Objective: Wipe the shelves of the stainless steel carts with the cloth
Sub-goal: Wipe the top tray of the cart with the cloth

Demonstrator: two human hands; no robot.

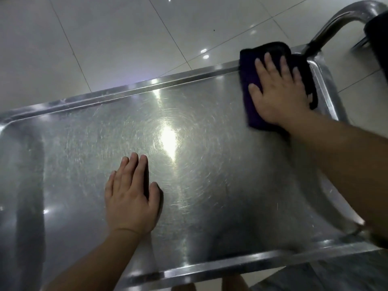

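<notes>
The top shelf of a stainless steel cart (63, 164) fills most of the view, scratched and shiny, with a raised rim all round. A dark purple cloth (251, 101) lies in the shelf's far right corner. My right hand (279, 91) presses flat on the cloth with straight, spread fingers. My left hand (131, 198) rests palm down on the bare steel near the middle front of the shelf, fingers straight and close together.
The cart's curved steel handle (340, 19) rises at the far right end. A dark object (378, 38) sits at the right edge beyond it. Glossy light floor tiles (105, 38) surround the cart. A bright light glare (168, 139) shines mid-shelf.
</notes>
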